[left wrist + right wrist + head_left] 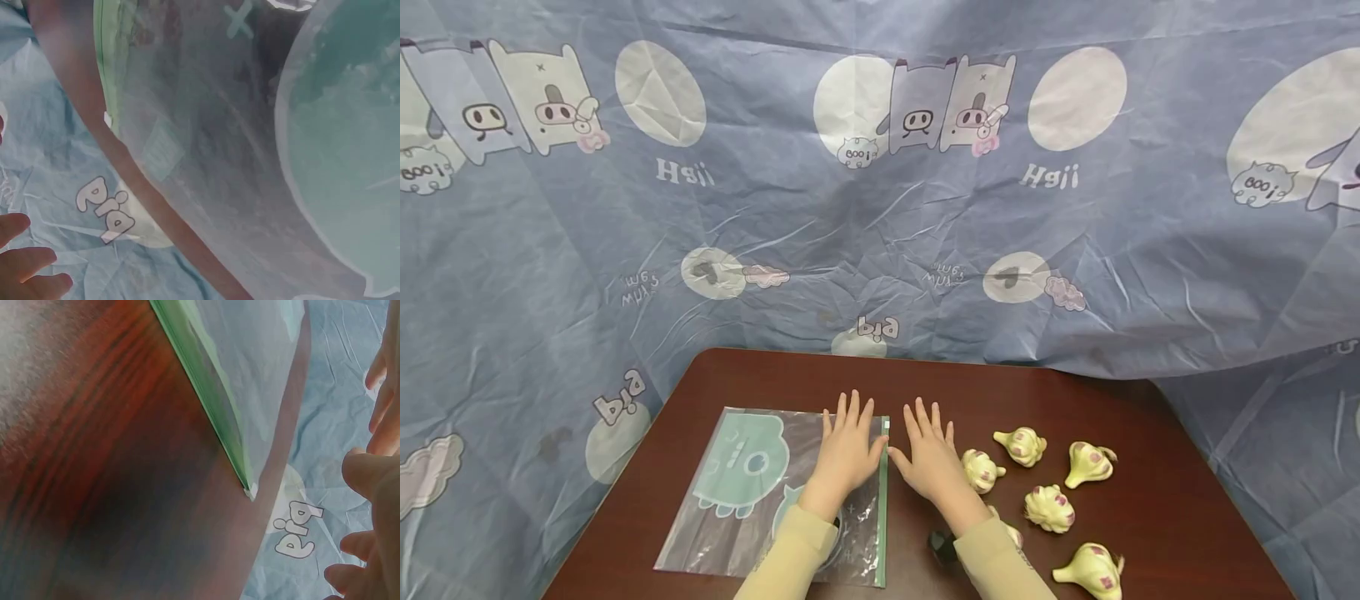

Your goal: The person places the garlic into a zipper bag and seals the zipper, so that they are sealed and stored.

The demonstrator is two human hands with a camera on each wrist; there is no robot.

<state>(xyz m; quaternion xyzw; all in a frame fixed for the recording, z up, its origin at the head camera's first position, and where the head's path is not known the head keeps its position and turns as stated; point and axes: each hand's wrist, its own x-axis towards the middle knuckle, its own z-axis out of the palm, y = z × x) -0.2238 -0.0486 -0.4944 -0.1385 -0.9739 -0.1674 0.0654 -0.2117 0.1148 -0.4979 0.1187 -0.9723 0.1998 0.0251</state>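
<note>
Your 2 hands: left hand (847,452) above 1 bag (711,546), right hand (931,458) just beyond its green zip (882,525), both with fingers spread apart. The bag, clear printed plastic, lies flat on the grained table (1172,517), zip edge to your right; its long axis cannot be told. Right: 6 knobbly garlic bulbs (1049,508), 1 partly hidden, stems pointing variously

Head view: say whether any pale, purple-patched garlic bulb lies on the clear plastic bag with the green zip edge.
No, every visible garlic bulb lies on the dark reddish-brown table, right of the bag.
</note>
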